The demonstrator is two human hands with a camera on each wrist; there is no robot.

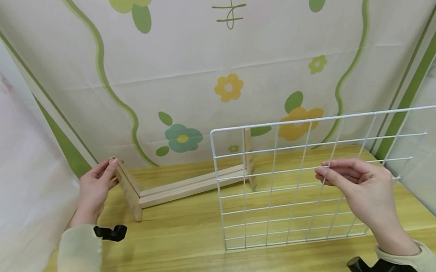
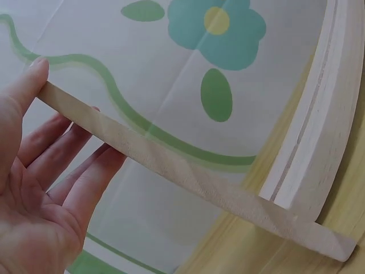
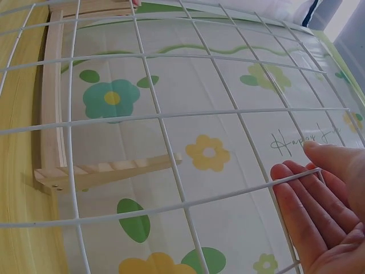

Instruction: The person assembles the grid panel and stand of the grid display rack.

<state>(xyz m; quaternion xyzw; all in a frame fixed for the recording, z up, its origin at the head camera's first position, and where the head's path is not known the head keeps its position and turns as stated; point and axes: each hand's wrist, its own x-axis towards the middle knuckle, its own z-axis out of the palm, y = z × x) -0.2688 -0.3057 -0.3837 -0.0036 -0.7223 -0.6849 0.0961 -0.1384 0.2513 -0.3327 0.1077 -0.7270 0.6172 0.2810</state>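
A pale wooden frame (image 1: 193, 187), made of a grooved bar with an upright at each end, stands on the table. My left hand (image 1: 98, 190) grips the top end of its left upright (image 2: 188, 171), thumb on one side and fingers on the other. A white wire grid panel (image 1: 324, 118) is held up at the right by my right hand (image 1: 370, 193), which pinches a wire between thumb and fingers. In the head view the grid overlaps the frame's right upright (image 1: 249, 150). From the right wrist view, the frame shows behind the wires.
The wood-grain table (image 1: 168, 259) lies under everything. White cloth with flower prints (image 1: 178, 90) hangs behind it, and more cloth (image 1: 3, 184) closes in the left and right sides. Each wrist wears a black camera mount (image 1: 111, 233).
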